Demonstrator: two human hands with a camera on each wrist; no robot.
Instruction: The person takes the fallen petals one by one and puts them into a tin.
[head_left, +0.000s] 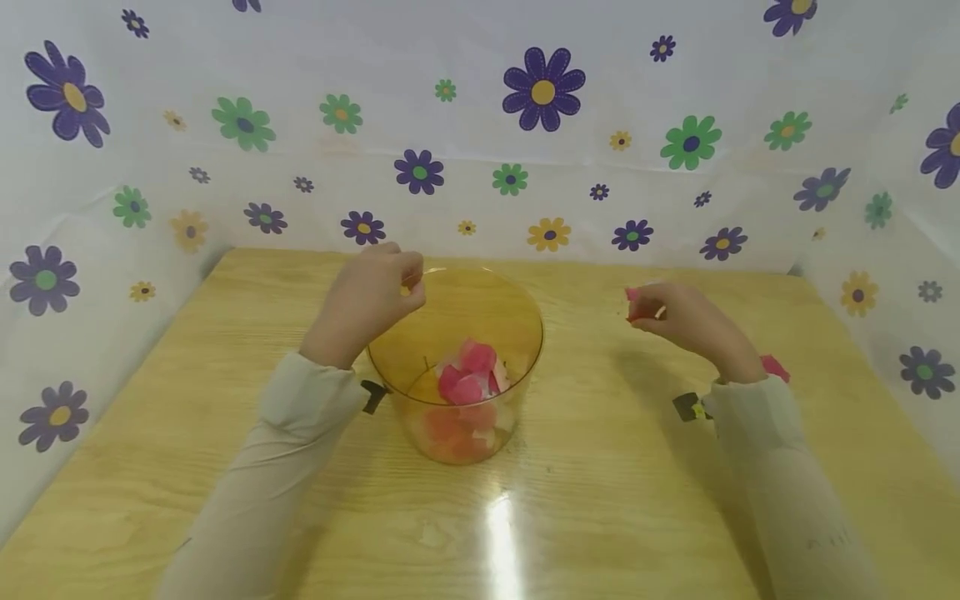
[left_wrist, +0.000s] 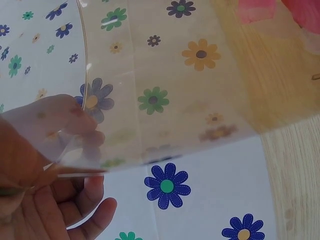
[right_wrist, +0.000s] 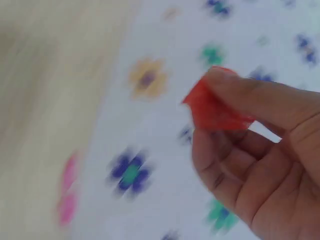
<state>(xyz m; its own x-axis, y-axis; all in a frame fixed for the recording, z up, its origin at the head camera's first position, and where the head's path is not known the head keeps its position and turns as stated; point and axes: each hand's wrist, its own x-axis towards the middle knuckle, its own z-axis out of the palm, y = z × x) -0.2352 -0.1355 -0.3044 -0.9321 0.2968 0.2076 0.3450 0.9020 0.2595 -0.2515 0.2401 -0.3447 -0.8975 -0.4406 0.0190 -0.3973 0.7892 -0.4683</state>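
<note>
A see-through amber bucket (head_left: pixel 525 367) stands on the table, with pink and white petals (head_left: pixel 468 375) heaped at its bottom. My left hand (head_left: pixel 375 287) grips the bucket's far left rim, its fingers curled there; the left wrist view shows the bucket's clear wall (left_wrist: pixel 165 75) in front of some of that hand's fingers. To the right of the bucket, my right hand (head_left: pixel 678 312) is raised over the table. It pinches a red petal (right_wrist: pixel 215 105) between thumb and fingers.
Another pink petal (head_left: pixel 775 367) lies on the wooden table (head_left: pixel 600 500), just beyond my right wrist. White cloth with printed flowers (head_left: pixel 480 125) walls the table in at the back and both sides. Dark wrist straps show at both cuffs.
</note>
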